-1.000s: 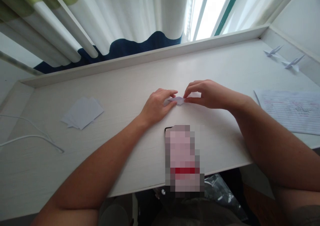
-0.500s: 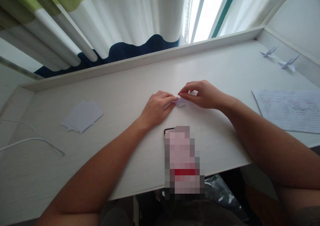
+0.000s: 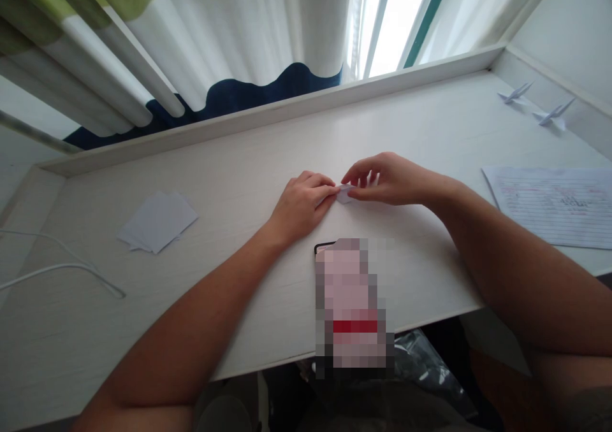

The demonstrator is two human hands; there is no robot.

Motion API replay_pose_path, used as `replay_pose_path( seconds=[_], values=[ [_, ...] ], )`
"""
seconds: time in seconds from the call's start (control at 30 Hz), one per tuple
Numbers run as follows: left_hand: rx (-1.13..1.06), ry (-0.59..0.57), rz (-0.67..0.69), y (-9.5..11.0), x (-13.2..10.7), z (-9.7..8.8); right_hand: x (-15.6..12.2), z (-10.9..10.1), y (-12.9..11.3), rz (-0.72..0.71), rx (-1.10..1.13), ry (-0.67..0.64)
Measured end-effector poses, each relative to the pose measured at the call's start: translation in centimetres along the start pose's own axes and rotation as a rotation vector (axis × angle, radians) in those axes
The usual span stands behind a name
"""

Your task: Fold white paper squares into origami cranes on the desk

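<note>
Paper (image 3: 345, 196) well back from desk edge (image 3: 268, 364), left hand (image 3: 300, 206) pinching it, right hand (image 3: 389, 177) spread at its end.

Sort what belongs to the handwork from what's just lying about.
Handwork:
- small folded white paper between left hand and right hand
- probably white rectangular paper slips
- probably two folded white paper figures

Lying about:
- lined, written-on white sheet
- white cable
- pixelated, dark-edged pink rectangle
</note>
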State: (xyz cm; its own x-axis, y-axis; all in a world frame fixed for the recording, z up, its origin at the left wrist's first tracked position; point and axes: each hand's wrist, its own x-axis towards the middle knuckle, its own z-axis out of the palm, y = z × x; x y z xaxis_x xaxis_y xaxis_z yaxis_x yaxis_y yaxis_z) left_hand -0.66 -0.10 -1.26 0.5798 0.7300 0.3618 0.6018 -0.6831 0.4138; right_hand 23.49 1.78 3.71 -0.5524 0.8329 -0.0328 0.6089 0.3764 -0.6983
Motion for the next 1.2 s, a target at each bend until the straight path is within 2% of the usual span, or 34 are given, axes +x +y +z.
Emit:
replay_pose_path(
  seconds=[0.1, 0.17, 0.23, 0.3, 0.47, 0.63, 0.83, 1.0, 1.2],
  values=[
    [-0.004, -0.005, 0.000, 0.1, 0.0, 0.0, -0.5, -0.7, -0.3, -0.062, -0.033, 0.014],
    [-0.006, -0.007, -0.002, 0.1, 0.0, 0.0, -0.9, -1.2, -0.5, -0.162, -0.096, 0.019],
    [-0.009, -0.005, -0.007, 0.2, 0.0, 0.0, -1.4, -1.4, -0.9, -0.262, -0.198, -0.018],
    [-0.008, -0.005, -0.012, 0.2, 0.1, 0.0, -1.8, -1.1, -1.3, -0.288, -0.350, -0.029],
    [0.026, -0.030, -0.027, 0.3, 0.1, 0.0, -2.5, 0.4, -2.5, -0.201, -0.666, -0.083],
    [0.054, -0.055, -0.041, 0.7, 0.1, -0.2, -2.8, 0.7, -3.9, -0.117, -0.784, -0.101],
    [0.050, -0.059, -0.060, 0.9, 0.2, -0.2, -3.1, 0.5, -4.8, -0.046, -0.835, -0.121],
    [0.051, -0.057, -0.059, 0.8, 0.2, -0.2, -2.9, 0.6, -4.4, -0.074, -0.776, -0.122],
    [0.051, -0.047, -0.055, 0.7, 0.2, -0.2, -3.4, -0.1, -4.1, -0.013, -0.747, -0.100]
  ],
)
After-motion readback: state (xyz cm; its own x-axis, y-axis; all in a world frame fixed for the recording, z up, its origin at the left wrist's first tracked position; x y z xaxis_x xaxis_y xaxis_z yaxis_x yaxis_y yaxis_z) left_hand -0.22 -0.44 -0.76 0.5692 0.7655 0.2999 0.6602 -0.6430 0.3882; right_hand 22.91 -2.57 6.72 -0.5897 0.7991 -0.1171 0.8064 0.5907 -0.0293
